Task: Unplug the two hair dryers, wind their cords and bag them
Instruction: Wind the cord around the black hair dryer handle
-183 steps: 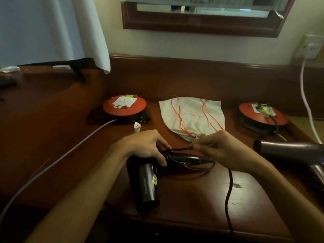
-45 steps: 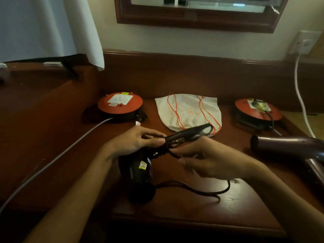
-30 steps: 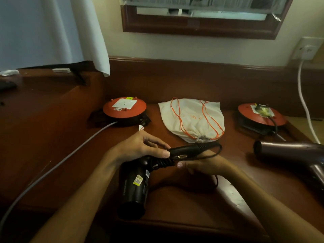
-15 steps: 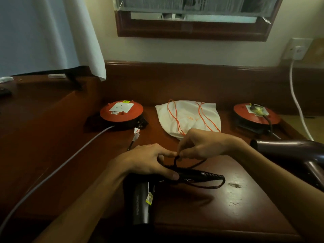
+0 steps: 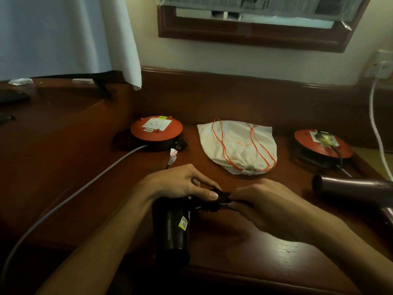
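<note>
A black hair dryer [image 5: 177, 228] lies on the wooden table [image 5: 244, 258], barrel towards me. My left hand [image 5: 180, 184] grips it at the top of the handle. My right hand [image 5: 268, 206] is closed over the folded handle and the wound black cord, most of which it hides. The cord's plug end with a white tag [image 5: 173, 156] pokes out behind my left hand. A second, brownish hair dryer [image 5: 350, 188] lies at the right; its cord runs to the right orange reel [image 5: 323, 143]. A white drawstring bag [image 5: 238, 145] with orange strings lies flat behind my hands.
A left orange cord reel [image 5: 156, 129] with a white socket plate stands at the back, a grey cable [image 5: 70, 199] trailing from it to the lower left. A white cable [image 5: 376, 128] hangs from a wall socket [image 5: 382, 64]. A raised shelf [image 5: 53, 107] is at left.
My right hand has dropped from above the handle and closed around the handle and cord. The loose loop of cord on the table is gone from sight. The left hand still holds the dryer.
</note>
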The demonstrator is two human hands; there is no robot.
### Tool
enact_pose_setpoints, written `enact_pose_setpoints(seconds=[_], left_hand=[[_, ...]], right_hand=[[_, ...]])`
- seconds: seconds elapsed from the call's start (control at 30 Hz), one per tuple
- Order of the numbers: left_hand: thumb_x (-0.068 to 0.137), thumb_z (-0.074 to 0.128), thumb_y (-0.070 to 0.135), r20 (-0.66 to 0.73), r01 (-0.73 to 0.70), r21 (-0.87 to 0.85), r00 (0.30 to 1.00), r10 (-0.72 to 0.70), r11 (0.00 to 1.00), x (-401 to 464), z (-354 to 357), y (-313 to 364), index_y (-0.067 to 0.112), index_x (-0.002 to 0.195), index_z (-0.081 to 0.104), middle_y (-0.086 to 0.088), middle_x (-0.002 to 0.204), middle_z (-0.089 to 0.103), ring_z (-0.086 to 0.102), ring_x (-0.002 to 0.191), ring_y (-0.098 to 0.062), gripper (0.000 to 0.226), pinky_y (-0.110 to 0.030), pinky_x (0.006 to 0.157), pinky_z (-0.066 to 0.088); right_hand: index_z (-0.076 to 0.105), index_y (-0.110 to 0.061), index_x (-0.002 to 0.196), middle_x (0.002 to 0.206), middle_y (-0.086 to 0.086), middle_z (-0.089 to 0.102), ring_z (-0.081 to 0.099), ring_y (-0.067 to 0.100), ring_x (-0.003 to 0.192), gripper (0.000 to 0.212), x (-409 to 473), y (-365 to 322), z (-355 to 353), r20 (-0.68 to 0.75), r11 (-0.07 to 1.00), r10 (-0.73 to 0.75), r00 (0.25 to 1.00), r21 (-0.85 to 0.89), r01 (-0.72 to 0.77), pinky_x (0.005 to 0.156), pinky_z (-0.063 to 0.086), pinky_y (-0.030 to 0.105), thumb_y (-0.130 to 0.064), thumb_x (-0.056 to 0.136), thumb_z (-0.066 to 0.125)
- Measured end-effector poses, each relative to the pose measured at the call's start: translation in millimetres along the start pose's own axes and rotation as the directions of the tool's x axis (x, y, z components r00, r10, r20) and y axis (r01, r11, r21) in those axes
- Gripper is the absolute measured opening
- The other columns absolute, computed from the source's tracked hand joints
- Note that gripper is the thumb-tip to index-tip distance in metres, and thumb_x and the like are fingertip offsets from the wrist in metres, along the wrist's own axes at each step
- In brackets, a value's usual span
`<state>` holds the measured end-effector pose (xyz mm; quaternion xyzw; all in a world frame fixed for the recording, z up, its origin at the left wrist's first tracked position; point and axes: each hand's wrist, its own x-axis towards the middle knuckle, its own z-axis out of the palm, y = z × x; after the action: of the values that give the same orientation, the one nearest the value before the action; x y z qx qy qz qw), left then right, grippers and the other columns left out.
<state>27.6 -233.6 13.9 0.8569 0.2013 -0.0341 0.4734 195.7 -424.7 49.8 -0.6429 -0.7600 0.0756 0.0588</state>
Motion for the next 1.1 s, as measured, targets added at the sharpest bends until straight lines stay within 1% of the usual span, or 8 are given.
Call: enact_pose_setpoints(seconds=[0.13,0.27,0.37,0.53,0.7,0.87,0.97,1.1], left_hand=[[0.091,0.075,0.038,-0.014,0.022,-0.054,1.0,-0.023,0.998,0.1,-0.7,-1.4,0.033,0.125,0.074,0.01,0.082,0.076,0.07,0.078,-0.004,0.034,-0.017,0.071,0.047],[0.091,0.074,0.038,-0.033,0.003,-0.054,0.999,-0.004,0.999,1.7,0.0,-2.5,0.03,0.126,0.074,0.017,0.083,0.076,0.07,0.083,0.001,0.036,-0.015,0.075,0.045],[0.092,0.072,0.038,-0.016,0.007,-0.045,1.0,-0.008,0.999,1.7,1.2,1.2,0.028,0.126,0.074,0.02,0.084,0.076,0.07,0.084,0.004,0.036,-0.01,0.073,0.044],[0.088,0.074,0.04,-0.032,-0.006,-0.07,0.999,0.004,0.998,0.9,-4.6,-1.2,0.028,0.126,0.075,0.014,0.101,0.079,0.072,0.102,-0.004,0.039,-0.023,0.091,0.048],[0.079,0.076,0.046,-0.103,-0.044,-0.133,0.994,0.031,0.99,-4.4,-20.9,1.4,0.035,0.125,0.072,-0.005,0.099,0.079,0.074,0.1,-0.018,0.047,-0.031,0.091,0.051],[0.085,0.074,0.043,-0.156,-0.102,-0.079,0.984,0.089,0.992,-13.4,-26.0,15.9,0.036,0.122,0.075,0.006,0.08,0.077,0.074,0.082,-0.012,0.037,-0.024,0.079,0.051],[0.092,0.073,0.031,-0.205,-0.137,-0.101,0.972,0.115,0.985,-16.9,-21.9,16.8,0.028,0.122,0.076,0.007,0.08,0.078,0.075,0.08,-0.011,0.031,-0.02,0.074,0.051],[0.089,0.076,0.033,-0.281,-0.144,-0.11,0.954,0.108,0.983,-26.3,-8.3,5.0,0.032,0.119,0.076,-0.002,0.081,0.077,0.077,0.083,-0.02,0.031,-0.029,0.079,0.053]], right_hand=[[0.064,-0.036,0.105,0.082,-0.013,0.064,0.061,0.009,0.069,0.018,-3.1,13.2,-2.3,-0.034,0.996,0.053,0.998,-0.069,-0.055,0.064,0.054,0.032,-0.038,0.102,0.047],[0.067,-0.026,0.092,0.072,-0.015,0.059,0.057,0.008,0.06,0.025,6.4,35.4,15.3,-0.43,0.985,0.077,0.9,-0.105,-0.134,0.055,0.054,0.036,-0.039,0.096,0.046],[0.072,-0.021,0.09,0.068,-0.011,0.063,0.057,0.009,0.053,0.031,10.9,41.4,23.9,-0.507,0.983,0.085,0.858,-0.098,-0.155,0.047,0.051,0.036,-0.039,0.097,0.047],[0.076,-0.026,0.095,0.071,-0.009,0.07,0.064,0.012,0.059,0.027,13.2,47.0,17.3,-0.509,0.993,0.097,0.855,-0.013,-0.12,0.053,0.054,0.039,-0.039,0.097,0.053],[0.075,-0.027,0.095,0.068,-0.013,0.061,0.058,0.008,0.056,0.033,5.2,17.6,1.1,-0.48,0.985,0.038,0.877,-0.13,-0.114,0.049,0.053,0.035,-0.045,0.097,0.046],[0.065,-0.046,0.12,0.074,-0.02,0.067,0.062,0.005,0.063,0.027,-18.9,-12.4,-26.9,-0.188,0.924,0.135,0.973,0.38,-0.054,0.051,0.049,0.022,-0.035,0.096,0.057],[0.063,-0.037,0.131,0.083,-0.037,0.068,0.062,-0.013,0.076,0.034,-15.2,-29.8,-1.5,-0.148,0.88,0.053,0.988,0.474,0.023,0.061,0.046,0.015,-0.024,0.1,0.058],[0.063,-0.041,0.132,0.119,-0.021,0.071,0.064,-0.002,0.114,0.037,-15.8,-14.0,29.9,-0.155,0.828,0.115,0.981,0.56,-0.009,0.084,0.054,0.025,-0.023,0.1,0.059]])
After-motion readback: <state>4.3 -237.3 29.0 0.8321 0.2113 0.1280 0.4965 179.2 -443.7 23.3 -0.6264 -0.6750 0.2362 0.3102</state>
